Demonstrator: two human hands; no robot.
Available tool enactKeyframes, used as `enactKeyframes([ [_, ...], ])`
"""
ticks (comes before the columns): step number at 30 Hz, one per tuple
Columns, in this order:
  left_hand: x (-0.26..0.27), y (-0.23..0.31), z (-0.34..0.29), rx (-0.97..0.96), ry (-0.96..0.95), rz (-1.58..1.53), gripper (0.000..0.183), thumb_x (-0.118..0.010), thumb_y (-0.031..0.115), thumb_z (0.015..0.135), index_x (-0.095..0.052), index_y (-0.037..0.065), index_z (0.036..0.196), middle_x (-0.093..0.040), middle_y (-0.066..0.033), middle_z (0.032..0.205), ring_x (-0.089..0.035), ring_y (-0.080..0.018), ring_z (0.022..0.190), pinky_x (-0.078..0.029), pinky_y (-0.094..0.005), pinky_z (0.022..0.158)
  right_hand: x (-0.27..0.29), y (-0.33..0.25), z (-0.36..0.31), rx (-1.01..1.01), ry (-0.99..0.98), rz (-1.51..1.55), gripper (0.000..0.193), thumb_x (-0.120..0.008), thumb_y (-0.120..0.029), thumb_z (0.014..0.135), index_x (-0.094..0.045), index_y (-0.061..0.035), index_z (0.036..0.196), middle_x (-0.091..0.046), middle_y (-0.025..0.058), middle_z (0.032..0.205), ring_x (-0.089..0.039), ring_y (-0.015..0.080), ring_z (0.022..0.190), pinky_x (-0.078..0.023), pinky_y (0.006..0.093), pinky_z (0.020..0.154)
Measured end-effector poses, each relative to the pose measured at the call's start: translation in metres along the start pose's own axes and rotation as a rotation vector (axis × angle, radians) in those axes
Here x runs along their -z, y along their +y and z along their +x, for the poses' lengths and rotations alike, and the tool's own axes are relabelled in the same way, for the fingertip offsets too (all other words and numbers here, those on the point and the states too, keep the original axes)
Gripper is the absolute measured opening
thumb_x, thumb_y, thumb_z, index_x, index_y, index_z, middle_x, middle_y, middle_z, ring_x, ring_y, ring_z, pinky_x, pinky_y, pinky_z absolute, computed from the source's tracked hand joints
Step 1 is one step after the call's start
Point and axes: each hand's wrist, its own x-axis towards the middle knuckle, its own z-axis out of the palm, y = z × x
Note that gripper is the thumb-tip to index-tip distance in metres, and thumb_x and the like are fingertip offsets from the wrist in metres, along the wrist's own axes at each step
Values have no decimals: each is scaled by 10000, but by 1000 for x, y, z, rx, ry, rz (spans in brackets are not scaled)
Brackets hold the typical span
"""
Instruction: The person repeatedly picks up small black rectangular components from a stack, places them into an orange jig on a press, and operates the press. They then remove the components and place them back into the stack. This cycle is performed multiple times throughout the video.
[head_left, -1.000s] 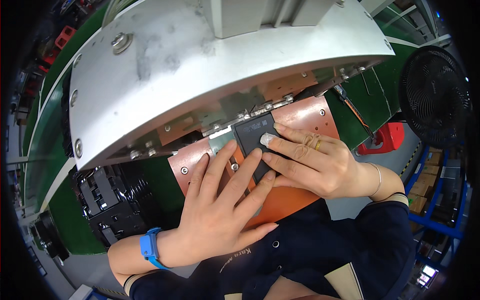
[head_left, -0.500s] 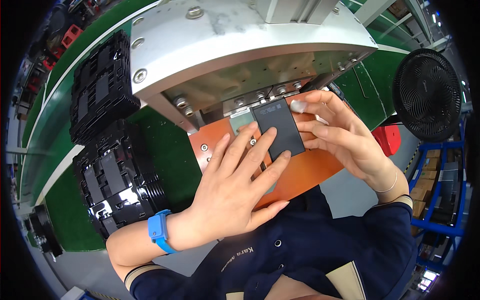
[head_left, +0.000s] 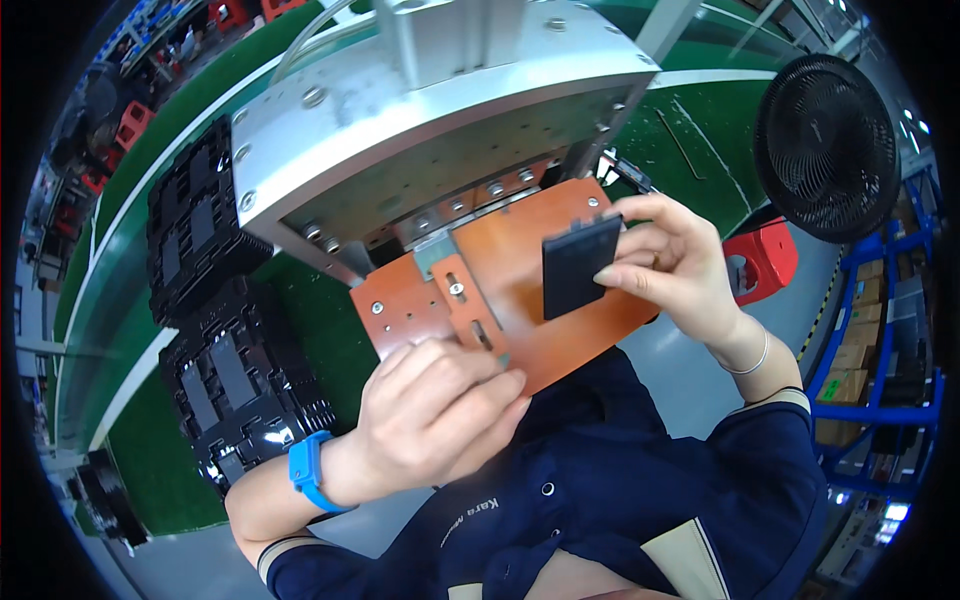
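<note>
In the head view, the right hand (head_left: 672, 262) pinches a flat black block (head_left: 580, 268) between its thumb and fingers, gripping it by the edge toward the hand. The block stands tilted over the right part of the orange plate (head_left: 520, 240); whether its lower edge touches the plate cannot be told. The left hand (head_left: 432, 412) is at the plate's near left edge, its fingers curled in and drawn together; whether anything is between the fingertips cannot be told. A slotted orange strip (head_left: 468, 312) with a screw in it lies on the plate, just beyond that hand.

A large metal housing (head_left: 440, 130) rises behind the plate's far edge. To the left of the plate, two stacks of black trays (head_left: 235, 378) sit on the green table (head_left: 340, 350), one behind the other. Beyond the plate's right end lies a hex key (head_left: 682, 145); farther right of the plate are a black fan (head_left: 825, 148) and a red stool (head_left: 762, 262).
</note>
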Motion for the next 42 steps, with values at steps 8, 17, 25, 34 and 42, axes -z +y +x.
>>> enactKeyframes([
  [8,7,26,6,1157,-313,-1277,344,-521,341,1016,-643,40,904,-641,-11,709,-505,-45,492,-363,-191,433,-28,-12,-6,1246,-185,-796,164,-651,-147,850,-732,-172,990,-716,4,996,-700,158,906,-497,222,668],
  [17,-1,4,16,957,333,-800,239,-618,206,946,-632,-31,957,-673,-97,807,-547,-77,555,-464,-227,564,117,72,25,346,447,-1261,421,-668,-12,767,-623,-28,1185,-614,163,1131,-595,322,1070,-471,396,932],
  [25,-4,-1,13,963,433,-822,271,-694,192,899,-608,-11,1057,-676,-90,913,-670,-136,756,-562,-269,676,168,116,29,-131,422,-1163,256,-720,-136,648,-653,-27,870,-618,135,873,-647,276,802,-510,385,759],
  [34,2,-10,1,984,374,-824,273,-615,157,918,-571,-36,1106,-684,-166,1003,-696,-219,912,-579,-338,788,141,83,-14,178,591,-683,588,-571,44,711,-523,-59,1288,-532,-2,811,-488,40,667,-385,183,603],
  [42,6,-7,9,965,362,-893,284,-617,135,916,-610,-68,1115,-699,-191,1016,-703,-222,903,-587,-328,782,15,12,-1,608,304,-708,504,-815,-56,710,-689,-72,1198,-601,30,864,-566,88,697,-436,211,544],
])
